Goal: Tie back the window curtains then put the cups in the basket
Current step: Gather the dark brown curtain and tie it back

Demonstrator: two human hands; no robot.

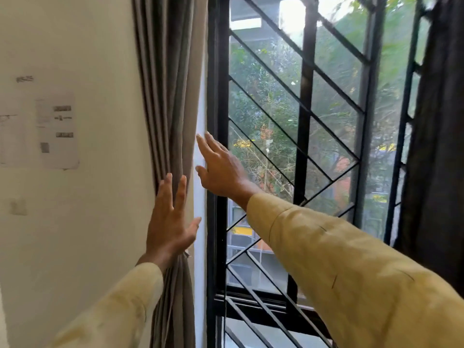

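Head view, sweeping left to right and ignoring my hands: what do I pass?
In order: taped papers → gathered grey curtain → black window grille → dark curtain.

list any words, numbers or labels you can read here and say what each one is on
None can be read.
On the paper sheets stuck to the wall: printed blocks, too blurred to read.
On the small dark mark above them: blurred, unreadable.
On the curtain and window grille: no text.
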